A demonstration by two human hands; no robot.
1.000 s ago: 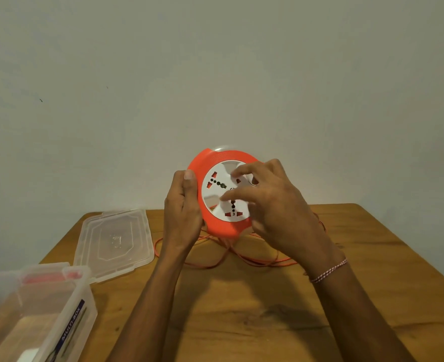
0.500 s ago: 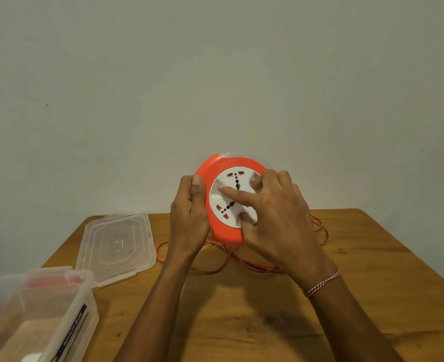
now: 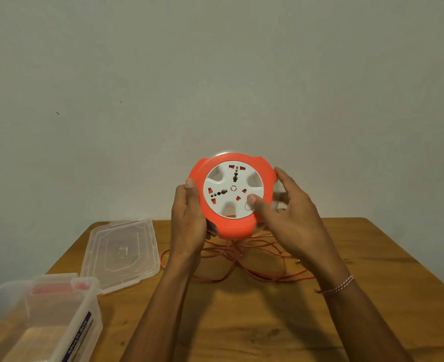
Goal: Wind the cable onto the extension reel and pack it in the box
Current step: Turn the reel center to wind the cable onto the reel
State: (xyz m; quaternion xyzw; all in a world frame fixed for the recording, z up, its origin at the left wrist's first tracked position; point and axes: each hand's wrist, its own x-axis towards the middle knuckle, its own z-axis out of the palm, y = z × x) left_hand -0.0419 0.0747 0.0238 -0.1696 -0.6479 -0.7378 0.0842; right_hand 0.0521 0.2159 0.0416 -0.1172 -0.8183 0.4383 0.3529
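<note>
An orange extension reel (image 3: 261, 178) with a white socket face is held upright above the table, facing me. My left hand (image 3: 189, 220) grips its left rim. My right hand (image 3: 288, 218) is at its right side, thumb on the white face, fingers spread behind the rim. A thin orange cable (image 3: 255, 259) hangs from the reel's bottom and lies in loose loops on the table below. A clear plastic box (image 3: 46, 322) stands open at the lower left.
The box's clear lid (image 3: 121, 254) lies flat on the wooden table (image 3: 281, 322) left of the cable. A plain wall rises behind the table's far edge. The table's right edge runs diagonally at the right.
My right hand has slid off the socket face to the reel's right side, baring the white face. The white face has turned. The cable loops have shifted on the table.
</note>
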